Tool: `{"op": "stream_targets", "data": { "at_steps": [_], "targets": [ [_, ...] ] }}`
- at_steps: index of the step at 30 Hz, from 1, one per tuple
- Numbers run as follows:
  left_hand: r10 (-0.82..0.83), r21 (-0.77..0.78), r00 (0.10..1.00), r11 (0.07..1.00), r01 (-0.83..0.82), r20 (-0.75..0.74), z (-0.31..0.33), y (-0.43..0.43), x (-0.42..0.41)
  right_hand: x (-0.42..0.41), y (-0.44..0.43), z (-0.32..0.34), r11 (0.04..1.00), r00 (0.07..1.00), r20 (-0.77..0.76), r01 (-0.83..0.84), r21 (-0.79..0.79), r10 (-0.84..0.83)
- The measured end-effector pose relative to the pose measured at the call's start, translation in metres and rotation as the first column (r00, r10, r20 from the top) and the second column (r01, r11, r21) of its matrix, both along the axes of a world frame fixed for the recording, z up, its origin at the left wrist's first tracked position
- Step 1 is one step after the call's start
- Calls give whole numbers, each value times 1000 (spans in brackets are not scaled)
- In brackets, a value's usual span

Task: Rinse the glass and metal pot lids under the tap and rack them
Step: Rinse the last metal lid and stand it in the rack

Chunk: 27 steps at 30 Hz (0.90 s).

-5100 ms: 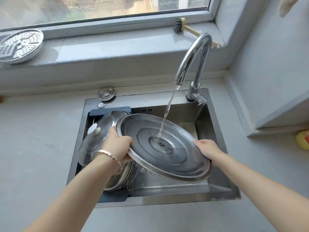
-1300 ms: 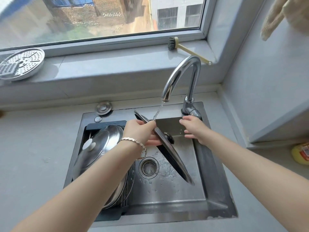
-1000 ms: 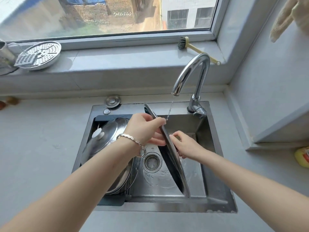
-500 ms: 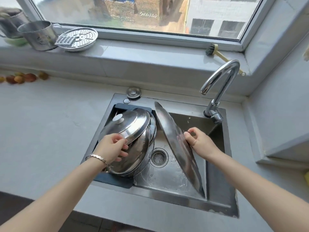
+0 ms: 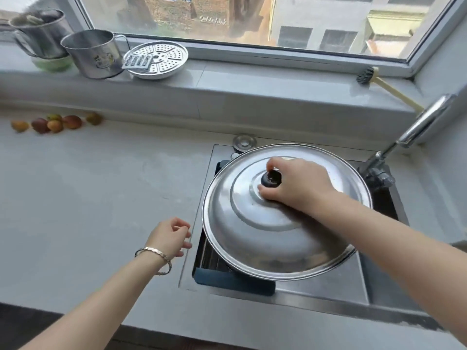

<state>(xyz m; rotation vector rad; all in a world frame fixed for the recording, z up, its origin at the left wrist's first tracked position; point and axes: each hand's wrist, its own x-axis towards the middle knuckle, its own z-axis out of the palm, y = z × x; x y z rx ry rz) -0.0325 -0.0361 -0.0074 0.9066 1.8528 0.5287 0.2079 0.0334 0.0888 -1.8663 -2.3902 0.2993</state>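
A large metal pot lid (image 5: pixel 267 238) lies dome-up over the left part of the sink, above the dark rack (image 5: pixel 235 281), hiding the other lids below. My right hand (image 5: pixel 295 188) grips the lid's black knob (image 5: pixel 271 178) from above. My left hand (image 5: pixel 169 237), with a bracelet at the wrist, hovers over the counter just left of the sink, its fingers loosely curled and holding nothing. The tap (image 5: pixel 417 127) stands at the right; no water shows.
The steel sink (image 5: pixel 326 286) is sunk in a grey counter (image 5: pixel 88 198). On the window sill stand two metal mugs (image 5: pixel 93 54), a perforated steamer plate (image 5: pixel 158 59) and a brush (image 5: pixel 366 77). Several small fruits (image 5: pixel 50 122) lie far left. A round cap (image 5: pixel 243 142) sits behind the sink.
The big lid went from standing on edge in the sink to lying dome-up over the rack, my right hand now on its knob. My left hand left the racked lids. The water stopped.
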Motion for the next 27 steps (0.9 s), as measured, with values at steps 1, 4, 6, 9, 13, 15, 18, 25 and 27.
{"op": "stream_targets", "data": {
  "at_steps": [1,4,6,9,13,15,18,25,27],
  "targets": [
    [-6,-4,1000,1000,6,8,-3,2,-8,-15,4,-9,1000,999,41,-14,-18,14],
    [-36,-24,999,999,36,22,-12,5,-24,-51,11,-44,996,991,125,-31,-83,41],
    [-41,-40,998,998,43,44,-18,6,-31,-69,10,-65,993,981,187,-39,-109,59],
    [-54,-50,996,997,58,76,-26,6,-38,-88,6,-87,991,958,276,-48,-126,81],
    [-75,-67,992,994,82,101,-35,5,-43,-96,2,-105,998,958,284,-40,-45,52],
    [-91,-75,991,992,99,102,-38,6,-44,-94,1,-110,999,960,278,-33,-31,41],
    [-111,-80,989,990,119,97,-41,7,-46,-92,-4,-115,999,960,277,-16,-40,27],
    [-220,-162,976,963,216,-6,-58,11,-49,-95,-8,-124,994,951,309,50,-93,-19],
    [-238,-201,971,951,233,0,-62,11,-45,-94,-10,-123,994,945,326,57,-91,-25]
  ]
}}
